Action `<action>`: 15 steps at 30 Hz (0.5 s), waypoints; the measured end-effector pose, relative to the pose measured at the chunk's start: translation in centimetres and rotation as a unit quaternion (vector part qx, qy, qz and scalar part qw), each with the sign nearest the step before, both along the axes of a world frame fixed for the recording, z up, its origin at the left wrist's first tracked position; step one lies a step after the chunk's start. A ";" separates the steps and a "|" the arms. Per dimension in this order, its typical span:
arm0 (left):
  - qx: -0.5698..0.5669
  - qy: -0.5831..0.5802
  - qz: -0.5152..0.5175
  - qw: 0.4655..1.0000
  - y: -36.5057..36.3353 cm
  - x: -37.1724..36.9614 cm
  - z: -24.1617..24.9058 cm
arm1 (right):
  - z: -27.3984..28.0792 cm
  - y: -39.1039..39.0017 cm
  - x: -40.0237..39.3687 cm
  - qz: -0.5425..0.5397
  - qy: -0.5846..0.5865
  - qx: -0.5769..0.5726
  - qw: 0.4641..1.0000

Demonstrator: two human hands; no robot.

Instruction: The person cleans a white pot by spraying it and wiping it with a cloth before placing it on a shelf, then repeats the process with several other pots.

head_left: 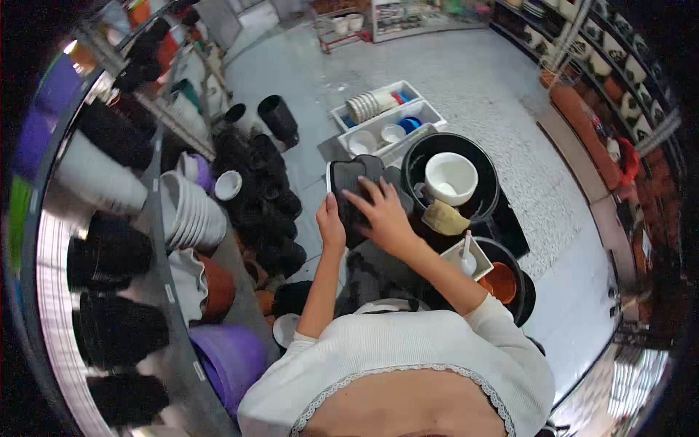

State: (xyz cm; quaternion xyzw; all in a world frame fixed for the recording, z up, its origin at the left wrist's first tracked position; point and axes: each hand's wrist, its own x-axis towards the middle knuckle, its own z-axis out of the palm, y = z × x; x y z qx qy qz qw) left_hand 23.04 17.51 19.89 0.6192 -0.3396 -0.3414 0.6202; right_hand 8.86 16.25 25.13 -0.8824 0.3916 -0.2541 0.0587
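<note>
Grey floor [349, 69]: mid-frame, I see right fingers [359, 203] spread across a black container [344, 180], droppable if pinching left fingers [331, 208] slip.

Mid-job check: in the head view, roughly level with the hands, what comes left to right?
Outer white pot stack, inner white pot stack, left hand, right hand, white pot in the black basin, red object. Left out: the black object, which overlaps the hands.
</note>
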 end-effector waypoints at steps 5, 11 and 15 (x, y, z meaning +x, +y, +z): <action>0.000 -0.094 0.009 0.996 6.7 4.7 -0.4 | -3.6 -3.6 1.8 0.185 -0.193 0.217 0.939; 0.014 -0.096 0.030 0.995 10.2 8.1 -1.3 | -0.4 6.0 6.2 0.155 0.011 0.119 0.981; -0.007 -0.152 0.076 0.986 13.3 8.3 0.9 | -2.8 9.0 10.3 0.159 0.023 0.094 0.983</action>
